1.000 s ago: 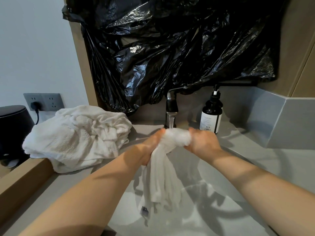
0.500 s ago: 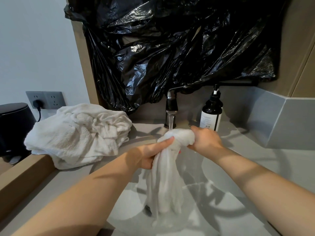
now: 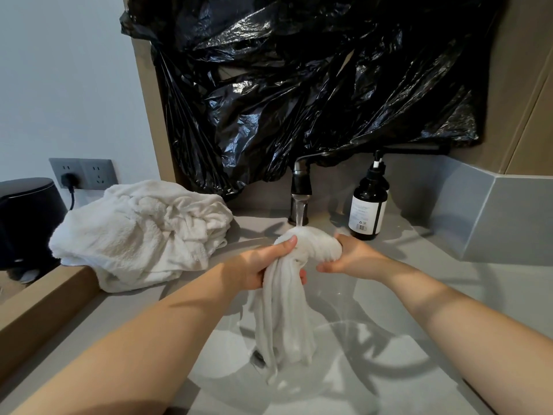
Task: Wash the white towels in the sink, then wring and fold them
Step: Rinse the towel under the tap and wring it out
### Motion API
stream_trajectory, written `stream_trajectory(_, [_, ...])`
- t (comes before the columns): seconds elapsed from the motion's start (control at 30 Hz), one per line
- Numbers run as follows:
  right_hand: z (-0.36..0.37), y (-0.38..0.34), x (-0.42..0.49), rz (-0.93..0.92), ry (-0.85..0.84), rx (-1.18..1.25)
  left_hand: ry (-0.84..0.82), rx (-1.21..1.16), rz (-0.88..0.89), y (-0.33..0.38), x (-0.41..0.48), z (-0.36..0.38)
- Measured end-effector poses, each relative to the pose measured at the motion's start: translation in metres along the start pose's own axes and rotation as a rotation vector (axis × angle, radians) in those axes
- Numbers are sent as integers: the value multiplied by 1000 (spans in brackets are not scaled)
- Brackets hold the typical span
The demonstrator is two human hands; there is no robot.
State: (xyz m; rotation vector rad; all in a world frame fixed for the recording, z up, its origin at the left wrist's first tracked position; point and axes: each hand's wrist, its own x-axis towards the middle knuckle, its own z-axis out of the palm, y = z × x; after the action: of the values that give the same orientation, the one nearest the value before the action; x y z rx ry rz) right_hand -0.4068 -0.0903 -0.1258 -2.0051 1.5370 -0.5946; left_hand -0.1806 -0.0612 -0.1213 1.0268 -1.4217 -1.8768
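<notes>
the wet towel (image 3: 287,310) is limp, sodden white cloth, while the heap of towels (image 3: 140,232) at the far left is fluffy terry with a rough nap. the plastic sheet (image 3: 299,85) on the far wall is black, crinkled and glossy; the faucet (image 3: 300,187) is dark shiny metal, the bottle (image 3: 369,205) dark and glossy with a matt label. the counter (image 3: 449,280) is smooth matt grey, the trim (image 3: 45,307) at its left wood-look, the sink basin (image 3: 344,369) smooth and wet.

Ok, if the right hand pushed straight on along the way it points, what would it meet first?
The wet towel that the right hand grips, with the left hand holding it just beyond. Past those, the line seems to run toward the faucet base, though depth is unclear.
</notes>
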Motion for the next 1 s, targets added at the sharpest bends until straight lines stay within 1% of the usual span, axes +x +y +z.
stream_trajectory(0.03, [-2, 1, 0, -1, -38, 42, 7, 21, -18, 1, 0, 0])
stream_trajectory(0.07, [-5, 0, -2, 4, -78, 108, 48, 36, -40, 2, 0, -1])
stream_trajectory(0.1, [-7, 0, -2, 17, -123, 233, 108, 36, -58, 3, -1, -2])
stream_trajectory(0.17, [-11, 1, 0, 91, -212, 580, 237, -33, -70, 6, -1, -5])
stream_trajectory(0.2, [-12, 0, 0, 147, -231, 718, 292, -91, -67, 7, 0, -6])
stream_trajectory(0.27, [-12, 1, 3, 274, -197, 865, 351, -196, -42, 8, -1, -5])
stream_trajectory(0.33, [-8, 0, 2, 421, -163, 858, 346, -256, 3, 9, -4, 0])
stream_trajectory(0.4, [-2, 1, -4, 548, -210, 761, 336, -301, 52, 8, -7, 6])
stream_trajectory(0.47, [6, 4, -7, 585, -258, 718, 371, -361, 106, 10, -10, 12])
stream_trajectory(0.57, [19, 2, -10, 495, -279, 727, 435, -468, 155, 10, -12, 18])
stream_trajectory(0.63, [30, -7, -13, 436, -365, 745, 498, -532, 190, 10, -13, 21])
stream_trajectory(0.67, [35, -16, -16, 451, -397, 770, 515, -550, 208, 10, -13, 21])
stream_trajectory(0.73, [40, -26, -19, 440, -423, 828, 519, -561, 230, 10, -12, 26])
stream_trajectory(0.83, [42, -32, -20, 279, -558, 1044, 535, -576, 260, 16, -9, 33])
stream_trajectory(0.9, [38, -27, -20, 223, -638, 1114, 547, -544, 292, 21, -5, 36])
stream_trajectory(1.0, [33, -17, -15, 103, -647, 1158, 576, -485, 295, 27, 4, 33])
